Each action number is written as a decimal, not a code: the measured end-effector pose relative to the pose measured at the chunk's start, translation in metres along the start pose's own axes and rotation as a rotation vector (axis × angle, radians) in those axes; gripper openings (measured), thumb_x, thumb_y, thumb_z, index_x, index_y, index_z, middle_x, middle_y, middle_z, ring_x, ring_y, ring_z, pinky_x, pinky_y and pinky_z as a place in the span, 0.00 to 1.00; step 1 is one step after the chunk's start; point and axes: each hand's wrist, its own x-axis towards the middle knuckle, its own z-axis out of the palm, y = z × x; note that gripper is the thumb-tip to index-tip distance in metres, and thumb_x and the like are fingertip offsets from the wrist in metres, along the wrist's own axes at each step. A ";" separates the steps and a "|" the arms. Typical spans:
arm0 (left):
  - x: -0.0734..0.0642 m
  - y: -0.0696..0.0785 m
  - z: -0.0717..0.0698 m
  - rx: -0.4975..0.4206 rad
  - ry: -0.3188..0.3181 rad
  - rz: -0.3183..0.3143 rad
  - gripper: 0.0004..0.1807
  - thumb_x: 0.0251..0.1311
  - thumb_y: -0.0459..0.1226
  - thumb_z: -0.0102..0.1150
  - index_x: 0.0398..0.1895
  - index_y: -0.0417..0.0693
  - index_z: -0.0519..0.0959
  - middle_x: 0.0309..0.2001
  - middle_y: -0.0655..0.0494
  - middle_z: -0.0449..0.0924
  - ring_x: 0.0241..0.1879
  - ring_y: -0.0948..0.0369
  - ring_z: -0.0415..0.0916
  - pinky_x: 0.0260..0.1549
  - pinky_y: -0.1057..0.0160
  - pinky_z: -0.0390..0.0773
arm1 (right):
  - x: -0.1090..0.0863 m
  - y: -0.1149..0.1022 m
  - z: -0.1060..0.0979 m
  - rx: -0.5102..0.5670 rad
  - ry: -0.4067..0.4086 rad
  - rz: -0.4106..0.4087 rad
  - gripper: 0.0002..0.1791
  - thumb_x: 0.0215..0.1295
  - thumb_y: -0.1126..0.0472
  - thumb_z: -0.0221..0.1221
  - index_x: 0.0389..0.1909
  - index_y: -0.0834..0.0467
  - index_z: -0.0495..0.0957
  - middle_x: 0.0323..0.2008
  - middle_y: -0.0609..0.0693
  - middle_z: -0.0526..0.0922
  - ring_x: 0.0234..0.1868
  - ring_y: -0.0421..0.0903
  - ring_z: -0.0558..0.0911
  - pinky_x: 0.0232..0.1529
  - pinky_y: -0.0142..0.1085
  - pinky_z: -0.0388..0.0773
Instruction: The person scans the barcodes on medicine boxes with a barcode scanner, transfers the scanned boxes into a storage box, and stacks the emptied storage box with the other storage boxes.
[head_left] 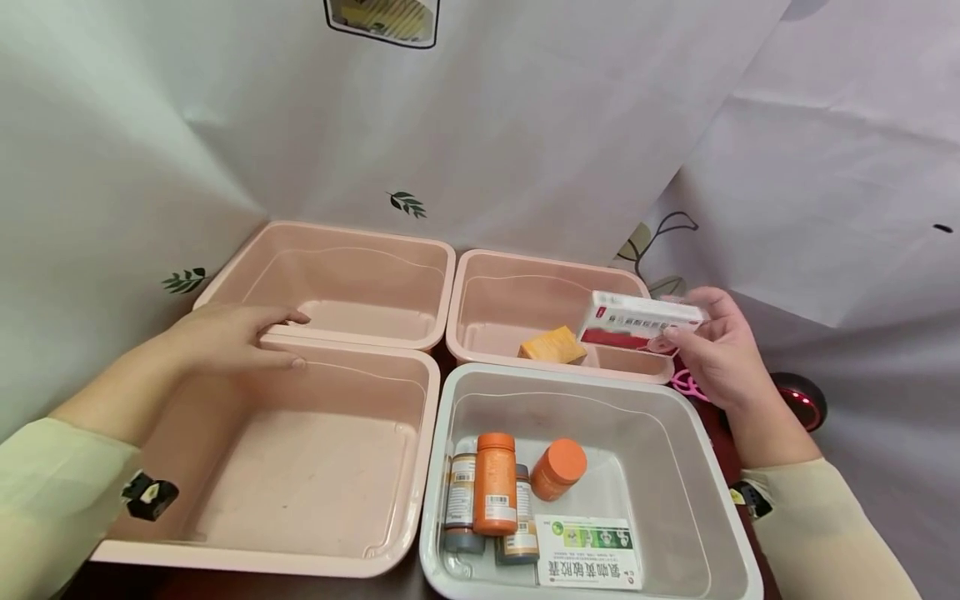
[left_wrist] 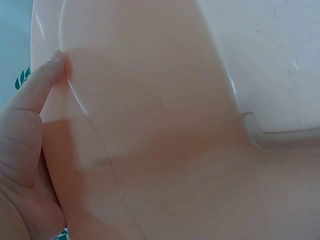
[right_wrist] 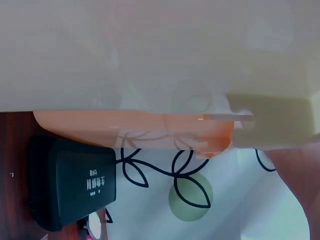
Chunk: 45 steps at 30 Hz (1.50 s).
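My right hand (head_left: 720,346) pinches a white and red medicine box (head_left: 637,321) between thumb and fingers, tilted above the right part of the back right pink bin (head_left: 551,265). A yellow-orange box (head_left: 553,344) lies inside that bin. In the right wrist view, a pale surface fills the upper part and hides most of the hand. My left hand (head_left: 225,337) grips the adjoining rims of the two left bins, its thumb down the inside of the front left pink bin (head_left: 315,467) and fingers over the back left pink bin (head_left: 352,242). The left wrist view shows the thumb (left_wrist: 47,75) against the wall.
A grey bin (head_left: 675,467) at front right holds orange bottles (head_left: 496,483), brown bottles with white labels (head_left: 461,492) and a white and green medicine box (head_left: 588,550). A dark case (right_wrist: 85,182) stands on the table right of the bins. Patterned cloth (head_left: 525,125) hangs behind.
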 end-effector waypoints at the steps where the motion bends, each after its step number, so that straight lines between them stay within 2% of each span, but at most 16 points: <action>1: 0.000 0.000 0.000 -0.008 0.002 0.000 0.41 0.60 0.60 0.75 0.70 0.48 0.78 0.60 0.44 0.84 0.57 0.45 0.82 0.54 0.37 0.77 | -0.001 -0.001 -0.001 -0.035 0.004 0.013 0.33 0.70 0.87 0.50 0.70 0.60 0.65 0.64 0.58 0.81 0.62 0.52 0.82 0.57 0.40 0.83; 3: 0.000 0.000 0.000 -0.021 0.007 0.003 0.42 0.60 0.59 0.75 0.72 0.47 0.76 0.60 0.43 0.84 0.58 0.44 0.82 0.54 0.37 0.77 | -0.003 -0.003 -0.001 -0.131 0.017 0.050 0.41 0.70 0.86 0.53 0.78 0.55 0.58 0.72 0.56 0.76 0.72 0.52 0.74 0.66 0.40 0.76; 6: 0.001 0.000 0.001 -0.026 0.008 0.007 0.43 0.60 0.57 0.76 0.72 0.44 0.75 0.58 0.43 0.84 0.57 0.44 0.82 0.54 0.37 0.77 | -0.009 -0.006 0.000 -0.269 0.030 0.111 0.48 0.70 0.82 0.58 0.84 0.52 0.50 0.78 0.53 0.69 0.80 0.53 0.64 0.71 0.35 0.69; 8: 0.001 0.000 0.000 -0.029 0.005 0.006 0.43 0.60 0.57 0.76 0.72 0.44 0.75 0.59 0.42 0.84 0.57 0.43 0.82 0.54 0.37 0.77 | -0.014 -0.007 0.000 -0.297 0.021 0.124 0.48 0.69 0.82 0.59 0.84 0.52 0.52 0.78 0.55 0.67 0.78 0.53 0.66 0.69 0.35 0.71; 11: 0.001 0.001 -0.001 -0.033 -0.004 0.001 0.43 0.61 0.58 0.76 0.73 0.44 0.74 0.60 0.40 0.83 0.58 0.42 0.81 0.54 0.36 0.77 | -0.020 -0.008 0.001 -0.306 -0.023 0.098 0.47 0.66 0.85 0.59 0.82 0.57 0.55 0.77 0.59 0.68 0.75 0.50 0.71 0.67 0.33 0.73; 17: 0.002 0.001 -0.002 -0.033 -0.011 0.005 0.43 0.61 0.59 0.75 0.73 0.44 0.75 0.62 0.40 0.83 0.60 0.42 0.81 0.55 0.36 0.77 | -0.033 -0.011 0.005 -0.333 -0.181 0.029 0.46 0.60 0.90 0.55 0.79 0.68 0.57 0.75 0.62 0.69 0.73 0.47 0.73 0.68 0.34 0.73; 21: 0.003 0.001 -0.001 -0.028 -0.016 0.003 0.43 0.61 0.61 0.74 0.72 0.46 0.76 0.64 0.42 0.81 0.61 0.42 0.80 0.56 0.36 0.76 | -0.046 -0.015 0.012 -0.447 -0.233 0.044 0.44 0.57 0.90 0.59 0.76 0.72 0.59 0.73 0.63 0.70 0.73 0.47 0.73 0.68 0.33 0.72; 25: 0.004 0.000 -0.001 -0.006 -0.019 0.003 0.42 0.61 0.63 0.73 0.72 0.49 0.77 0.66 0.45 0.81 0.61 0.43 0.80 0.57 0.37 0.75 | -0.060 -0.021 0.023 -0.724 -0.276 0.056 0.43 0.55 0.82 0.72 0.72 0.67 0.69 0.69 0.59 0.76 0.69 0.44 0.76 0.67 0.28 0.68; 29: 0.005 -0.002 -0.001 -0.006 -0.026 0.003 0.41 0.61 0.63 0.73 0.71 0.50 0.78 0.63 0.45 0.83 0.59 0.46 0.81 0.56 0.38 0.76 | -0.071 -0.026 0.037 -0.969 -0.349 0.011 0.41 0.53 0.70 0.80 0.69 0.58 0.76 0.67 0.52 0.79 0.67 0.43 0.76 0.67 0.25 0.66; 31: 0.005 -0.002 -0.001 -0.006 -0.026 0.000 0.40 0.61 0.63 0.72 0.70 0.50 0.78 0.62 0.45 0.83 0.58 0.46 0.82 0.55 0.38 0.76 | -0.075 -0.030 0.044 -1.025 -0.375 0.016 0.40 0.54 0.66 0.81 0.68 0.50 0.77 0.65 0.46 0.80 0.66 0.42 0.77 0.66 0.26 0.68; 35: 0.006 -0.001 -0.003 0.001 -0.020 0.003 0.38 0.61 0.62 0.73 0.67 0.50 0.80 0.59 0.44 0.85 0.57 0.44 0.82 0.55 0.36 0.76 | -0.085 -0.035 0.060 -1.078 -0.410 0.038 0.32 0.58 0.62 0.80 0.62 0.42 0.79 0.57 0.37 0.82 0.56 0.39 0.82 0.57 0.32 0.79; 37: 0.006 0.000 -0.002 -0.004 -0.017 0.007 0.37 0.61 0.61 0.74 0.66 0.50 0.82 0.58 0.45 0.85 0.57 0.44 0.82 0.55 0.37 0.76 | -0.094 -0.033 0.071 -1.139 -0.427 0.026 0.29 0.60 0.59 0.79 0.59 0.40 0.80 0.53 0.33 0.83 0.52 0.37 0.83 0.52 0.36 0.83; 41: 0.007 0.000 -0.002 -0.016 -0.020 0.017 0.36 0.61 0.61 0.74 0.65 0.49 0.82 0.57 0.46 0.86 0.56 0.46 0.82 0.55 0.38 0.76 | -0.111 -0.022 0.094 -1.314 -0.506 -0.014 0.22 0.62 0.52 0.78 0.55 0.40 0.82 0.51 0.31 0.82 0.51 0.36 0.83 0.51 0.42 0.84; 43: 0.006 0.000 -0.001 -0.016 -0.021 0.015 0.36 0.61 0.61 0.74 0.65 0.50 0.82 0.57 0.46 0.86 0.57 0.46 0.82 0.56 0.38 0.76 | -0.116 -0.014 0.104 -1.349 -0.574 0.033 0.19 0.64 0.49 0.76 0.54 0.39 0.82 0.51 0.30 0.82 0.52 0.36 0.83 0.51 0.44 0.84; 45: 0.004 -0.001 -0.001 -0.015 -0.020 0.005 0.35 0.61 0.61 0.74 0.65 0.51 0.83 0.57 0.48 0.86 0.57 0.47 0.82 0.56 0.39 0.76 | -0.117 -0.006 0.108 -1.326 -0.647 0.133 0.16 0.66 0.48 0.73 0.53 0.40 0.83 0.50 0.30 0.82 0.51 0.36 0.83 0.51 0.45 0.84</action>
